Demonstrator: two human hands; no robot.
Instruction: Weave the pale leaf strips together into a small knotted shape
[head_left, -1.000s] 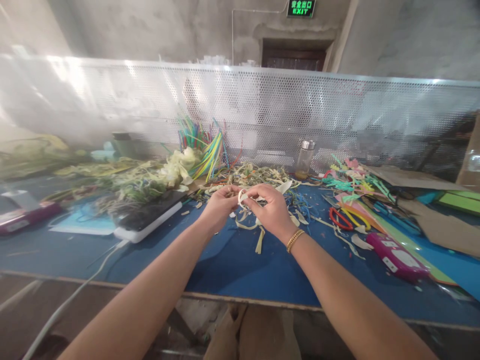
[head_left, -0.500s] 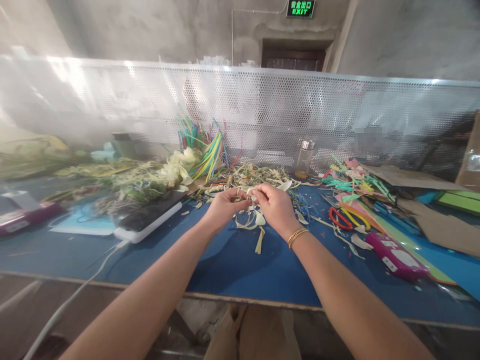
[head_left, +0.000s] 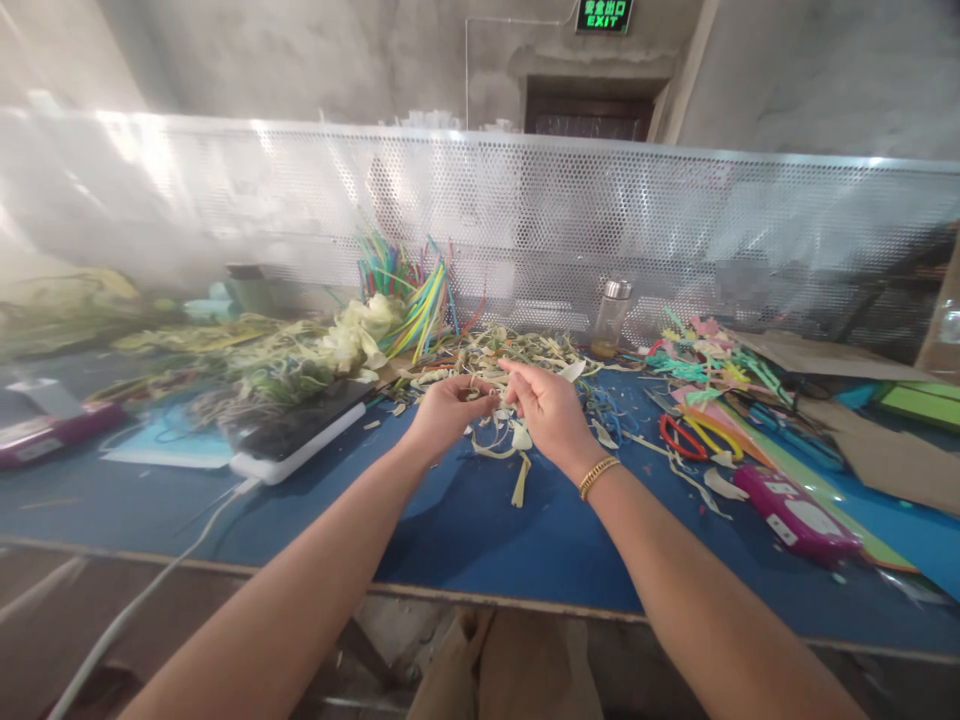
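My left hand and my right hand meet over the blue table, just in front of a heap of pale yellow and green strips. The left hand's fingers are curled in, pinching a small pale piece I cannot make out. The right hand's fingers are pressed together and point left toward the left fingertips. A gold bracelet sits on my right wrist. Loose cream strips lie on the table under both hands.
A white flat device with a cable lies at left. A bundle of coloured straws and a small glass jar stand by the perforated metal screen. Red and yellow scissors, a pink gadget and coloured paper lie right.
The cream loop held up between both hands a second ago is gone from view. The hands have moved slightly farther from me, and the right fingers have straightened toward the left.
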